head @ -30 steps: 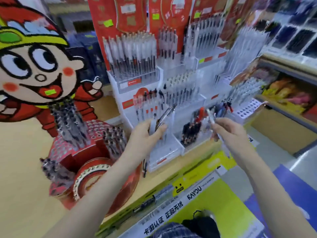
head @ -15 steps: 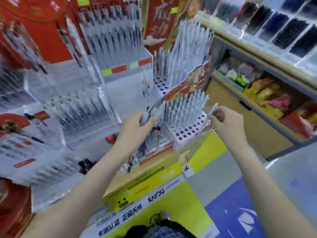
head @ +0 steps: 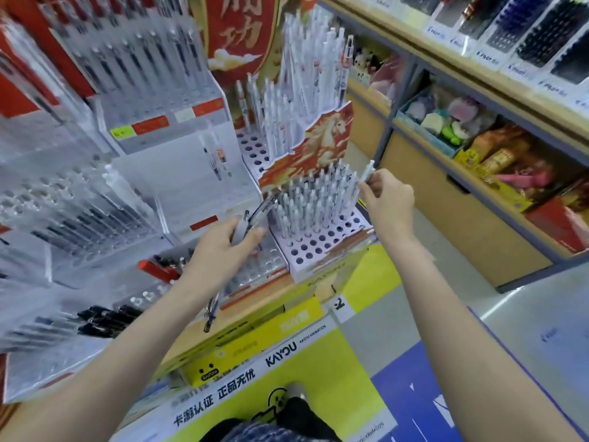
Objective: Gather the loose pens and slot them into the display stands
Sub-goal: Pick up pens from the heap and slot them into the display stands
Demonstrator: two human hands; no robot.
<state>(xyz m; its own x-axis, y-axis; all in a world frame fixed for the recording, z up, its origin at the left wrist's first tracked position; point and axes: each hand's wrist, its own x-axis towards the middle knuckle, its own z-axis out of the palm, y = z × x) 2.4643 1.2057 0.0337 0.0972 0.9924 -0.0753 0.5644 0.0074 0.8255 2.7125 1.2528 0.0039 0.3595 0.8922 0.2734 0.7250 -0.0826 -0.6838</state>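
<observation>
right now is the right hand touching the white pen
Touching. The head view shows the right hand pinching the white pen between its fingertips, above the holed white stand.

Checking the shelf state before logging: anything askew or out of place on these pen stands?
Mostly tidy. The white holed stand is only part filled, its front rows of holes empty. The left hand grips a loose bundle of pens, not yet slotted. The right hand pinches one white pen at the stand's right edge.

Clear pen racks (head: 79, 193) at left: motion-blurred, pens indistinct. Bundle of pens (head: 255, 215) in left hand (head: 220, 250): middle hidden by fingers, count unclear. White pen (head: 366, 172) in right hand (head: 387, 199): lower end concealed. Shelf labels (head: 487, 59) illegible.
</observation>
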